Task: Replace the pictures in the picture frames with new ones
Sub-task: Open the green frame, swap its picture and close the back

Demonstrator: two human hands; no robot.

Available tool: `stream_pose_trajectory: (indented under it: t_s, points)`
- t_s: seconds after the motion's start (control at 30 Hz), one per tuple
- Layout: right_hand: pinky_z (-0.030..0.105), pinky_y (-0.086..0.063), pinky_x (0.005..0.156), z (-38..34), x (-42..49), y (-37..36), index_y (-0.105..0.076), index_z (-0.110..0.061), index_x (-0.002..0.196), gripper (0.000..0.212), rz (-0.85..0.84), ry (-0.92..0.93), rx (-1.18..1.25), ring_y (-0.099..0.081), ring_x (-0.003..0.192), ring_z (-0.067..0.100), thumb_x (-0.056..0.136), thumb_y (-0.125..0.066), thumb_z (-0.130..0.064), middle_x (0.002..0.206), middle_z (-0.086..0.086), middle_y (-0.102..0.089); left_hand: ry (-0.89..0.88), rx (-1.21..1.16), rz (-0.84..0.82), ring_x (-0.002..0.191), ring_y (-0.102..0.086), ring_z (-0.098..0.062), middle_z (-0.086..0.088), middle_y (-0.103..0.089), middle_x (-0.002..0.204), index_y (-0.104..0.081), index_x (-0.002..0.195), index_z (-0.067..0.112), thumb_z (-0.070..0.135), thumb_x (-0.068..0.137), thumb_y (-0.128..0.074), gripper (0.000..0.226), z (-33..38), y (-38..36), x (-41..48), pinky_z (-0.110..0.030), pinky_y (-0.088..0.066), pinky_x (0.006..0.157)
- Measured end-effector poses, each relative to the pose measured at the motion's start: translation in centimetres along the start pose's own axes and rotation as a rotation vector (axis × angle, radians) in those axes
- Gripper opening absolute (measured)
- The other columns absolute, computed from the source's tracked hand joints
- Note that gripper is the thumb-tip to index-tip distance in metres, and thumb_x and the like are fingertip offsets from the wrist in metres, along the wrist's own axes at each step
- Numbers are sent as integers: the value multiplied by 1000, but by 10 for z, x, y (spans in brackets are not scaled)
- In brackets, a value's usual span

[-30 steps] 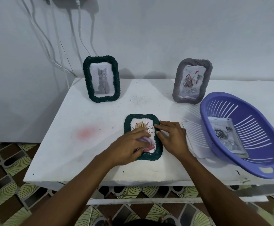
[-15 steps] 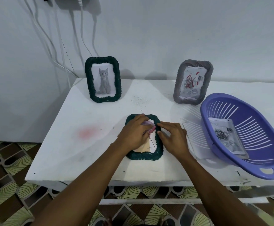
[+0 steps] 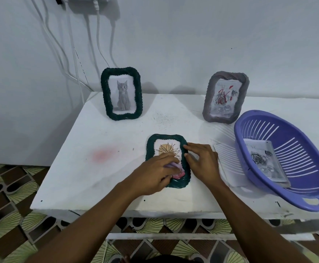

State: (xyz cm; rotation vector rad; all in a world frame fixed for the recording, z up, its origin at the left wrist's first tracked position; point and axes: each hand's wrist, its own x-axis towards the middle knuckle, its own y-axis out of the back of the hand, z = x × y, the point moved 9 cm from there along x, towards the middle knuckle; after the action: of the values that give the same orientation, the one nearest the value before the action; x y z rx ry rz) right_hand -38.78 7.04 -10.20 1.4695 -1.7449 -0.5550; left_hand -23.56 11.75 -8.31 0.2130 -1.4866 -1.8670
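A dark green woven frame (image 3: 167, 160) lies flat near the front middle of the white table (image 3: 101, 175), showing a line drawing of a sun. The left hand (image 3: 153, 176) presses a pink-purple cloth (image 3: 234, 168) onto its lower part, fingers curled around the cloth, while the right hand (image 3: 202, 161) rests open, fingertips on the frame's right edge. Behind stand a green cat frame (image 3: 121, 93) and a grey rose frame (image 3: 225, 97); a purple basket (image 3: 287, 158) holding a print (image 3: 265, 160) sits at the right.

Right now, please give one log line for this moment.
left hand: wiping flat frame with cloth | right hand: steadying frame edge
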Motion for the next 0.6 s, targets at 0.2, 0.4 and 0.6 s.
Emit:
stream_pose_trajectory:
  t_s: [0.2, 0.4, 0.6]
  points:
    - [34, -32, 93, 2, -1, -2, -68, -33, 117, 29, -3, -12, -6, -51, 118, 15, 88, -66, -31, 123, -10, -65, 271, 85, 152, 124, -42, -20, -6, -54, 128, -70, 113, 17, 19, 90, -55, 27, -58, 26, 12, -33, -45, 94]
    - [43, -38, 97, 0, -1, -2, -68, -31, 118, 30, -7, -9, -23, -52, 119, 17, 88, -63, -33, 124, -7, -65, 342, 61, 152, 121, -45, -20, -6, -54, 124, -69, 114, 12, 24, 91, -48, 33, -80, 27, 13, -41, -49, 92]
    - [44, -39, 97, 0, 0, -2, -69, -30, 118, 29, -5, -21, -35, -52, 119, 18, 89, -64, -31, 124, -7, -66, 186, -46, 88, 132, -38, -18, -3, -55, 132, -71, 114, 14, 22, 90, -53, 31, -45, 19, -15, -29, -38, 104]
